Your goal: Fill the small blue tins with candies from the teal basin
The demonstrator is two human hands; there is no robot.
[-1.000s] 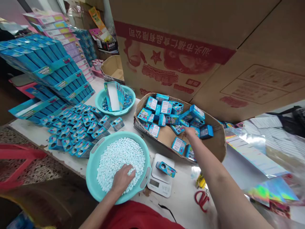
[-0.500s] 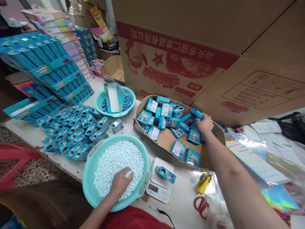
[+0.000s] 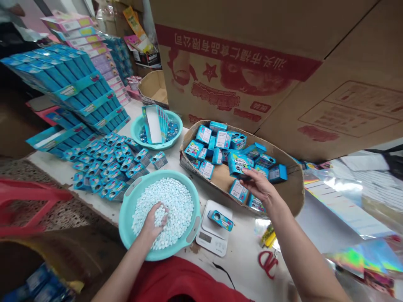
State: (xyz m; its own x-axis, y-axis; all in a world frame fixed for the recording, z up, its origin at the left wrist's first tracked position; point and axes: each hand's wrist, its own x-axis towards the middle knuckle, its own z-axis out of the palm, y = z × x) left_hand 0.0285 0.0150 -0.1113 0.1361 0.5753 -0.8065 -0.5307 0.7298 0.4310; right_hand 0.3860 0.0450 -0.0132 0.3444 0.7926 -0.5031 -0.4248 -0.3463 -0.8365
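My left hand [image 3: 154, 221] is in the turquoise basin [image 3: 126, 228], its fingers curled around a scoop of small white candies [image 3: 161, 214]. More loose white candies [image 3: 179, 197] fill the basin. Over the low cardboard tray [image 3: 217, 178], my right hand [image 3: 260, 184] grips a small blue candy box [image 3: 236, 162] between thumb and fingers. Several similar blue boxes lie jumbled in that tray. Between my hands, one blue box with a round window [image 3: 222, 220] lies on the white kitchen scale [image 3: 210, 251].
Several windowed boxes [image 3: 107, 167] stand packed on the left, before tall stacks of blue display cartons [image 3: 75, 92]. Behind them is a smaller turquoise bowl [image 3: 135, 133] with folded card. Large brown cartons [image 3: 226, 67] wall the back. Red scissors [image 3: 268, 265] lie at the front right.
My right hand has drawn back toward me and left with a blue box, now held upright above the tray. My left hand has turned palm up, cupping candies. The view has shifted slightly.
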